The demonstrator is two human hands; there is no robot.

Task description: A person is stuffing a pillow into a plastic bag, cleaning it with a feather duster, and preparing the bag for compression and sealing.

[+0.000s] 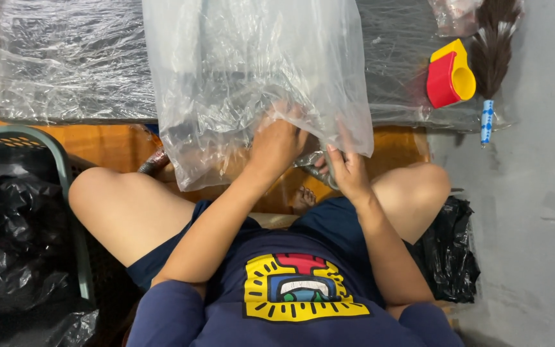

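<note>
left hand (pixel 277 144) and right hand (pixel 348 170) both pinching clear plastic bag (pixel 252 77); red-yellow tape dispenser (pixel 449 76) at right

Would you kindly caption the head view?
Seated person's left hand and right hand grip a clear plastic bag over their lap.

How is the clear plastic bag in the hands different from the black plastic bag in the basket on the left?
The clear plastic bag is see-through and held up by the left hand and right hand; the black plastic bag is opaque and lies untouched, crumpled in the green basket. Both are thin, wrinkled and shiny.
</note>
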